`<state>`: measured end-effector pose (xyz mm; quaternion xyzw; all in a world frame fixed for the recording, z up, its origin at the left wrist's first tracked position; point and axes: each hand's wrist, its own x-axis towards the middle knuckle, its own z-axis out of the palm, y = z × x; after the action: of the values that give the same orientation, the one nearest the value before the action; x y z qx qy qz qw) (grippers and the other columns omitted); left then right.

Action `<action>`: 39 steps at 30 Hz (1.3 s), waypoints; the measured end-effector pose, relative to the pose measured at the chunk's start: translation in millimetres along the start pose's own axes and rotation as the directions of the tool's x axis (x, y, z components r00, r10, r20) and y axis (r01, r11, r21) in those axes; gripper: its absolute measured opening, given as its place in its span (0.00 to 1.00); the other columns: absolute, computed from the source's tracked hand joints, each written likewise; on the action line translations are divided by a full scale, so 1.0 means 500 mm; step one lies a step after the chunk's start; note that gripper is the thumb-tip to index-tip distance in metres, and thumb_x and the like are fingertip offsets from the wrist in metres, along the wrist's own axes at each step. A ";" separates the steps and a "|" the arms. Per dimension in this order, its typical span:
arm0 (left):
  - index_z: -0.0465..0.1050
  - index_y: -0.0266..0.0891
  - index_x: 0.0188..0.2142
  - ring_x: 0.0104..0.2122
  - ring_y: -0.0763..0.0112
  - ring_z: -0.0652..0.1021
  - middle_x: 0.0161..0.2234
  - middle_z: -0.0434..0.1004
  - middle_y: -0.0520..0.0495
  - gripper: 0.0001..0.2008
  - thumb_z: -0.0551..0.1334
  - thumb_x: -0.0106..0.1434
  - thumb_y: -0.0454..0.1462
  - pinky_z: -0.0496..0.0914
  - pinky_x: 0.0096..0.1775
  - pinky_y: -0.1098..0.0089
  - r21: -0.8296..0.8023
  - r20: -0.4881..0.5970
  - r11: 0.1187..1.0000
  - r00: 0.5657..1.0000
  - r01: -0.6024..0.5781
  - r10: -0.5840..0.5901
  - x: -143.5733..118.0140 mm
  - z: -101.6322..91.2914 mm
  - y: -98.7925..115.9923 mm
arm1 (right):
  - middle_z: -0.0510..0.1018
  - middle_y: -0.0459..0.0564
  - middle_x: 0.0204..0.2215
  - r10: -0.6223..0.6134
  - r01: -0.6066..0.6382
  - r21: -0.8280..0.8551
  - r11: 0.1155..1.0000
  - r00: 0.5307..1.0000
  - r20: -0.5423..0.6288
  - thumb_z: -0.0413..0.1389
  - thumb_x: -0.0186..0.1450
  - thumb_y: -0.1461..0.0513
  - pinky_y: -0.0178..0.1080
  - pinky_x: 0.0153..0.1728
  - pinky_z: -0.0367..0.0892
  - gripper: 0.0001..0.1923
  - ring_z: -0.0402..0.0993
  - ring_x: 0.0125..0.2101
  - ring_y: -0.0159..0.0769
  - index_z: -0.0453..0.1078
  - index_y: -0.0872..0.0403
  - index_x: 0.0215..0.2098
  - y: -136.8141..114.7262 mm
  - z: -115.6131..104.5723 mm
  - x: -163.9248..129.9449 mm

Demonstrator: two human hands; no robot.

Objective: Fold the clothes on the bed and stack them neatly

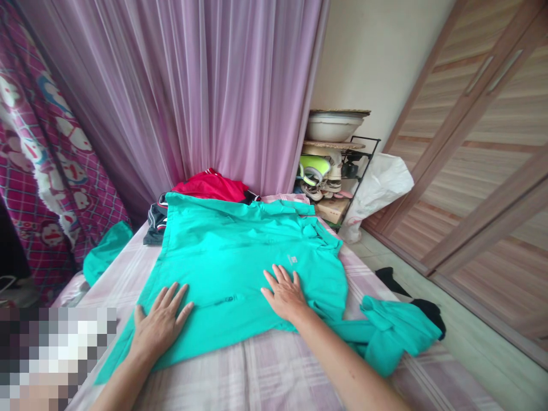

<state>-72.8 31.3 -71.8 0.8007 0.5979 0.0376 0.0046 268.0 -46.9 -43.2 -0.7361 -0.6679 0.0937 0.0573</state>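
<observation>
A turquoise jacket (222,245) lies spread over the bed, its hem at the left and its collar end toward the right. My left hand (160,319) rests palm down on its near left part, fingers spread, beside a zipped pocket. On the chest area, just below a small pale logo, my right hand (285,291) lies flat with the fingers apart. One sleeve (394,331) stretches right and is bunched near the bed's edge. Another turquoise piece (109,251) hangs over the left edge; whether it belongs to the jacket I cannot tell.
Red clothing (209,185) and dark folded clothing (154,222) lie behind the jacket on the checked bedsheet (240,377). Beyond stand a shoe rack (359,171) topped by a white basin (334,127), a white bag (379,185) and a wooden wardrobe (466,142). Black cloth (413,302) lies at right.
</observation>
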 end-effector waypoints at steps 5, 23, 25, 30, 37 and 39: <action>0.54 0.54 0.67 0.68 0.51 0.54 0.69 0.54 0.46 0.32 0.47 0.66 0.55 0.43 0.63 0.38 -0.020 -0.031 0.999 0.998 0.047 -0.047 0.002 0.015 -0.014 | 0.46 0.52 0.72 0.096 -0.095 -0.033 0.995 0.995 0.036 0.39 0.71 0.45 0.64 0.64 0.37 0.33 0.40 0.70 0.47 0.49 0.44 0.71 0.047 -0.016 -0.005; 0.55 0.46 0.68 0.69 0.52 0.52 0.70 0.52 0.44 0.32 0.44 0.68 0.52 0.49 0.63 0.45 -0.004 0.013 0.987 0.987 0.162 -0.162 -0.006 -0.020 -0.008 | 0.50 0.52 0.71 0.463 -0.477 -0.202 0.855 0.879 -0.115 0.36 0.73 0.48 0.54 0.64 0.47 0.31 0.43 0.69 0.44 0.51 0.48 0.70 0.279 -0.026 -0.065; 0.55 0.48 0.68 0.68 0.50 0.52 0.70 0.53 0.44 0.32 0.45 0.67 0.52 0.49 0.63 0.42 -0.022 0.002 0.985 0.986 0.170 -0.170 -0.005 -0.015 -0.014 | 0.51 0.52 0.70 0.457 -0.473 -0.203 0.857 0.881 -0.125 0.37 0.73 0.48 0.54 0.64 0.47 0.31 0.43 0.69 0.44 0.52 0.47 0.70 0.279 -0.024 -0.064; 0.56 0.52 0.67 0.68 0.48 0.52 0.69 0.54 0.43 0.32 0.49 0.65 0.53 0.50 0.61 0.40 -0.063 -0.026 0.986 0.987 0.156 -0.158 -0.002 0.003 -0.034 | 0.53 0.52 0.70 0.448 -0.471 -0.209 0.857 0.882 -0.148 0.37 0.73 0.49 0.55 0.63 0.49 0.30 0.45 0.69 0.44 0.53 0.47 0.70 0.279 -0.021 -0.064; 0.57 0.53 0.66 0.67 0.50 0.53 0.68 0.57 0.45 0.29 0.50 0.65 0.50 0.51 0.61 0.40 -0.063 -0.052 0.991 0.991 0.118 -0.122 -0.005 0.008 -0.039 | 0.54 0.52 0.69 0.439 -0.466 -0.213 0.859 0.883 -0.165 0.37 0.73 0.49 0.55 0.63 0.49 0.30 0.46 0.68 0.45 0.54 0.47 0.69 0.279 -0.018 -0.066; 0.58 0.51 0.65 0.67 0.49 0.54 0.67 0.57 0.44 0.29 0.50 0.65 0.49 0.52 0.61 0.41 -0.073 -0.064 0.989 0.989 0.132 -0.137 -0.003 0.012 -0.041 | 0.55 0.52 0.69 0.433 -0.463 -0.212 0.861 0.885 -0.171 0.38 0.73 0.49 0.56 0.62 0.50 0.30 0.47 0.68 0.45 0.54 0.47 0.69 0.281 -0.015 -0.065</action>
<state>-92.5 35.8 -79.0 0.7561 0.6488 0.0851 0.0142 403.1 -93.0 -63.4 -0.8768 -0.4800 -0.0227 -0.0189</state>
